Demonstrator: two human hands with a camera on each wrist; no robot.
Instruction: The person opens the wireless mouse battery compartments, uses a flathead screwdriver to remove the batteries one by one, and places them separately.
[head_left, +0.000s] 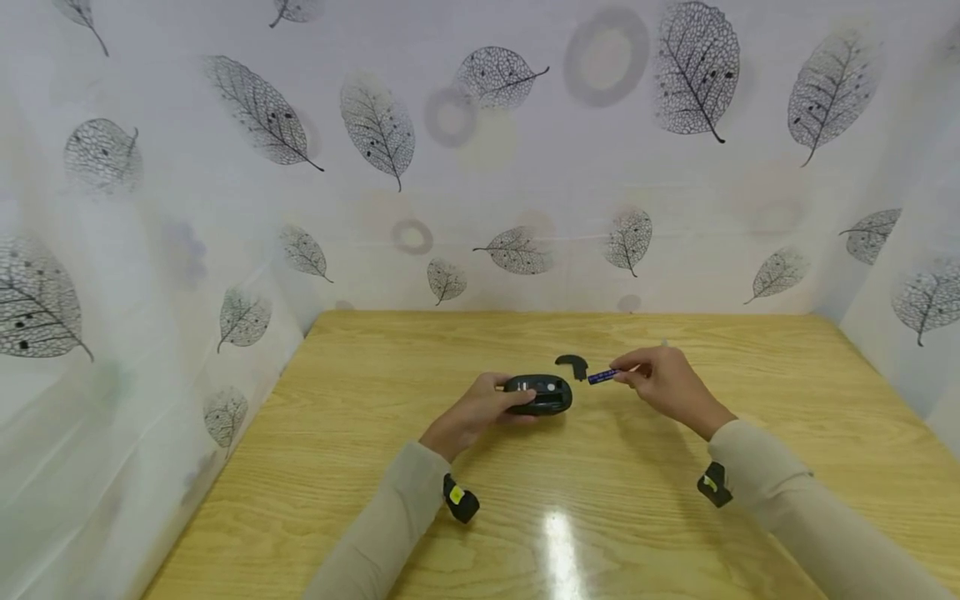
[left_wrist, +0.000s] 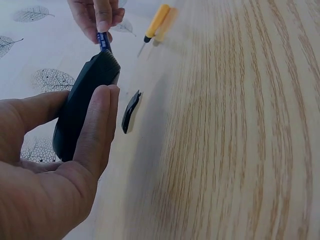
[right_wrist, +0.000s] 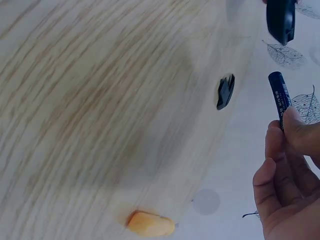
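My left hand [head_left: 480, 408] grips a black computer mouse [head_left: 553, 405], its underside turned up and a long battery slot showing. In the left wrist view the mouse [left_wrist: 85, 105] is seen edge-on between thumb and fingers. To its right, my right hand [head_left: 666, 385] pinches a dark blue AAA-looking battery [head_left: 602, 377] by one end. The right wrist view shows the battery [right_wrist: 279, 95] pointing toward the mouse, with a gap between them. Just behind the two hands, a curved black battery cover [head_left: 573, 364] lies on the table.
A yellow-handled screwdriver [left_wrist: 157, 24] lies on the wooden table [head_left: 360, 350], mostly hidden behind the right hand in the head view. A leaf-patterned curtain [head_left: 525, 192] hangs along the table's far edge and sides. Each wrist wears a small black camera [head_left: 461, 500].
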